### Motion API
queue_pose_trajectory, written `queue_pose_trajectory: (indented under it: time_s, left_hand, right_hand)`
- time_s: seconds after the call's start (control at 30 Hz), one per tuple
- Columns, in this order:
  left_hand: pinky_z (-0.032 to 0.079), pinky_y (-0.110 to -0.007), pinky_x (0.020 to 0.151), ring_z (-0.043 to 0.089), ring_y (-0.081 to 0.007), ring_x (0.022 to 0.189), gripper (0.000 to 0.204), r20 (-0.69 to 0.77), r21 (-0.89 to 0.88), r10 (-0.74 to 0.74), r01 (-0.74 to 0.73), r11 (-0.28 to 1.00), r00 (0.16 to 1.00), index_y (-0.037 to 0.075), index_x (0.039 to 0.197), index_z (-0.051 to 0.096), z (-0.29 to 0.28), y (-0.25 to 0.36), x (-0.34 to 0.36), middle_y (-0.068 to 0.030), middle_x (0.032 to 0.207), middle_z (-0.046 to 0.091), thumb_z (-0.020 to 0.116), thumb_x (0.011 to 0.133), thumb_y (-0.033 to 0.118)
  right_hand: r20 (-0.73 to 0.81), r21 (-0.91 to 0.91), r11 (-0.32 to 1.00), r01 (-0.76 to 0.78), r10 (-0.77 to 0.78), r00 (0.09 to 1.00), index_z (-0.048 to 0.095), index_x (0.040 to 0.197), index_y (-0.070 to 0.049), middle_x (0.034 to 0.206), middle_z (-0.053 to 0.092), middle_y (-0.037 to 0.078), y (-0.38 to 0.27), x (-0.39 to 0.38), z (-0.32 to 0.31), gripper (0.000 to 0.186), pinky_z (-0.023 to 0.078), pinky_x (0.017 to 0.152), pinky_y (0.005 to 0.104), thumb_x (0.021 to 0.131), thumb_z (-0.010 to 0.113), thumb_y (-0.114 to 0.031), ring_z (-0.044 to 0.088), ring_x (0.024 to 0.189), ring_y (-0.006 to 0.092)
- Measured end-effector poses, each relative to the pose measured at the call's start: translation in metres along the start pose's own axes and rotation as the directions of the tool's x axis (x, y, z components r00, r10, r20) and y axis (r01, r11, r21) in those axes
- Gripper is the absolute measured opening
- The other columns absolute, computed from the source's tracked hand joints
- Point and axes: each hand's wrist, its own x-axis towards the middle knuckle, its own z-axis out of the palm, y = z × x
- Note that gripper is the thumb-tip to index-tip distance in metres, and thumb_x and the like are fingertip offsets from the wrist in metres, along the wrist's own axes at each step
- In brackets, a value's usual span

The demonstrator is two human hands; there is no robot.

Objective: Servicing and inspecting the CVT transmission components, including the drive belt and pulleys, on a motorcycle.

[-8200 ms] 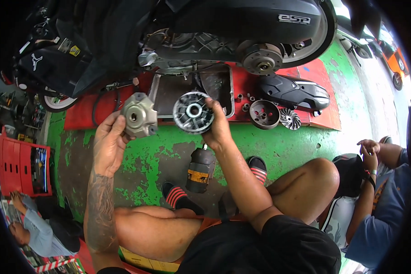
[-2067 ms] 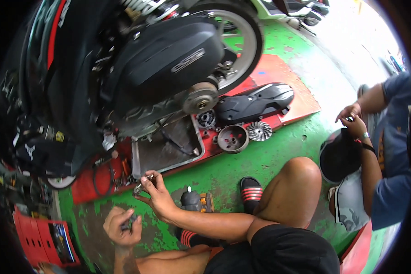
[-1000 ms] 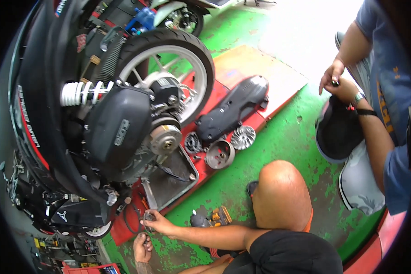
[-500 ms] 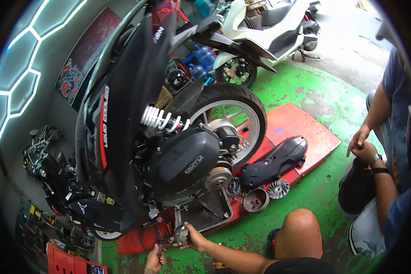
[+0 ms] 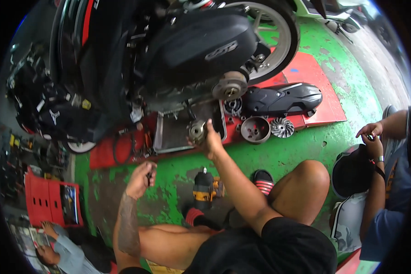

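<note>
My right hand is closed around a round metal scooter part with a hub in its centre, held above the metal tray. My left hand, apart from the right and nearer to me, has its fingers curled round a small dark object too small to name. Beyond both hands stands the black scooter, its round metal clutch area exposed below the casing. A long black cover, a cup-shaped clutch bell and a finned fan disc lie right of the tray.
A red platform lies under the parts and scooter. On the green floor between my legs stands a yellow-and-black cordless power tool. Another person's hands are at the right. A red tool cabinet and another person are at the left.
The view has tilted down, bringing my legs and the power tool into sight. My hands, close together before, are now farther apart; the right still holds the round metal part.
</note>
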Motion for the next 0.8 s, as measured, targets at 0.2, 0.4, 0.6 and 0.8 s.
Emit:
queue_pose_trajectory:
  time_s: [0.2,0.4,0.6,0.8]
  left_hand:
    - [0.042,-0.027,0.057,0.049,-0.0111,0.067,0.033,0.087,-0.178,0.051,-0.035,0.983,0.995,0.001,0.121,0.055,0.012,0.012,-0.017,-0.0025,0.084,0.054,0.047,0.105,0.029]
    - [0.046,-0.025,0.061,0.052,-0.0090,0.071,0.035,0.099,-0.138,0.163,-0.149,0.979,0.982,-0.001,0.130,0.053,0.020,0.022,-0.028,-0.0035,0.090,0.058,0.048,0.106,0.023]
    - [0.049,-0.024,0.062,0.054,-0.0087,0.071,0.037,0.051,-0.084,0.230,-0.226,0.971,0.972,-0.001,0.132,0.054,0.005,0.026,-0.041,-0.0040,0.093,0.059,0.052,0.105,0.023]
    - [0.050,-0.023,0.060,0.056,-0.0082,0.070,0.036,0.028,-0.065,0.269,-0.266,0.962,0.963,0.000,0.130,0.056,0.006,0.033,-0.042,-0.0053,0.093,0.060,0.053,0.104,0.025]
  right_hand:
    - [-0.094,-0.024,0.994,0.108,-0.110,0.989,0.055,0.124,-0.003,0.116,0.063,0.014,-0.022,0.001,-0.030,0.036,0.051,0.098,0.0555,0.094,0.050,-0.023,0.061,0.109,0.0317]
    - [-0.083,-0.749,0.585,0.312,-0.550,0.831,0.063,0.113,-0.002,0.091,0.067,0.003,-0.093,0.015,-0.107,0.023,0.053,0.068,0.0299,0.096,0.061,-0.018,0.065,0.082,0.0142]
    - [-0.060,-0.990,0.137,0.029,-0.604,0.795,0.066,0.114,0.004,0.092,0.072,0.014,-0.114,-0.008,-0.106,0.036,0.053,0.067,0.0313,0.086,0.071,-0.018,0.068,0.077,0.0184]
    - [-0.060,-0.998,0.053,-0.037,-0.528,0.847,0.069,0.114,-0.006,0.104,0.073,0.018,-0.104,0.000,-0.134,0.034,0.055,0.084,0.0416,0.084,0.072,-0.022,0.071,0.098,0.0326]
